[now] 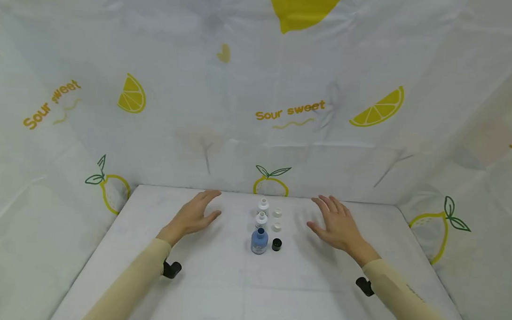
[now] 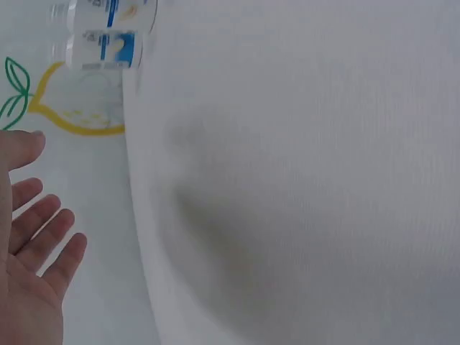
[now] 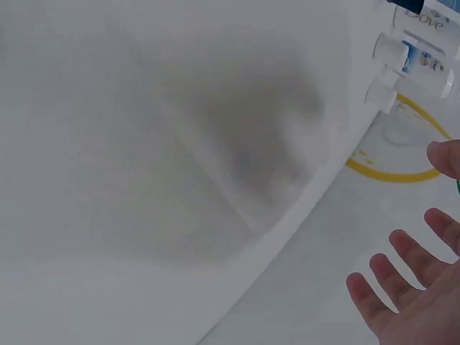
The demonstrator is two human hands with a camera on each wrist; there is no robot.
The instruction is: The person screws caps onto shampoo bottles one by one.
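Observation:
Between the two hands in the head view, a blue bottle [image 1: 259, 242] without its cap stands nearest, with two white bottles [image 1: 261, 220] in a line behind it, their necks uncapped. To their right lie a black cap [image 1: 276, 244] and two white caps [image 1: 277, 227]. My left hand [image 1: 196, 213] hovers left of the bottles, fingers relaxed and thumb apart, holding nothing. On the other side, right of the caps, my right hand [image 1: 335, 223] is spread above the table, also with nothing in it. Printed labels show on a white bottle [image 2: 108, 49] in the left wrist view.
A white-covered table [image 1: 251, 301] carries everything. Behind and at both sides hangs a pale curtain [image 1: 176, 143] with lemon prints and "Sour sweet" lettering. Small black devices [image 1: 172, 269] are worn at both wrists.

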